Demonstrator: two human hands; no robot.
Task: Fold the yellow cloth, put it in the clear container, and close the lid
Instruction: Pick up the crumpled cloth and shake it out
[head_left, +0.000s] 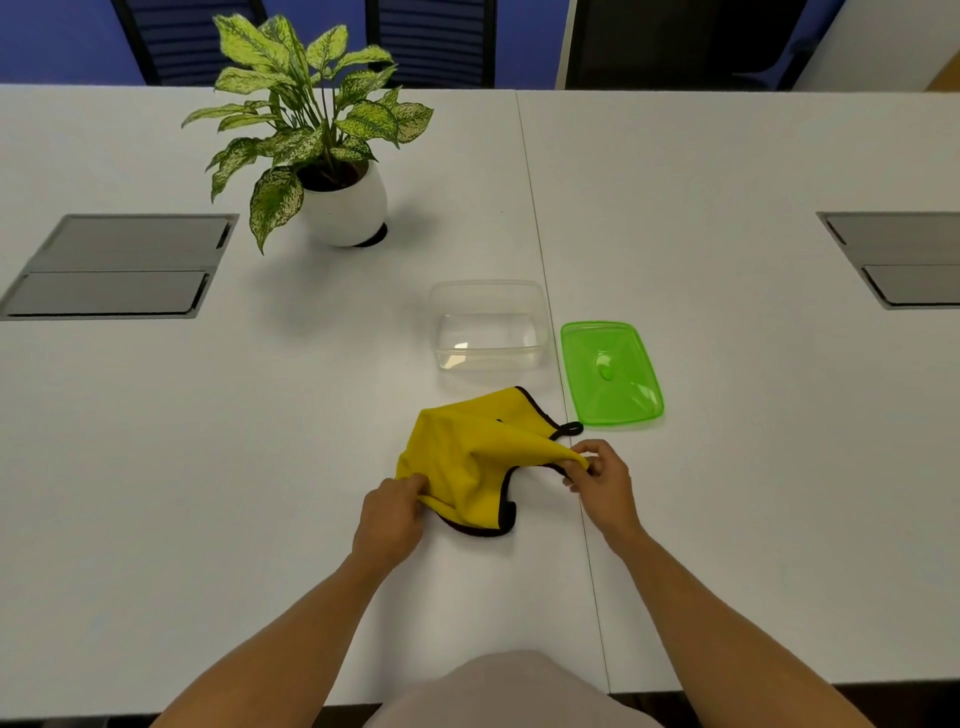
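Observation:
A yellow cloth (467, 457) with a dark hem lies partly bunched and partly lifted on the white table, near the front middle. My left hand (390, 514) pinches its near left corner. My right hand (600, 475) pinches a corner at the right, raised a little off the table. Just beyond the cloth stands the clear container (488, 327), open and with nothing inside. Its green lid (610, 371) lies flat on the table to the container's right, apart from it.
A potted plant (322, 145) in a white pot stands at the back left. Grey cable hatches sit in the table at far left (119, 265) and far right (904, 260). A seam (550, 312) runs down the table beside the container. Chairs stand behind the far edge.

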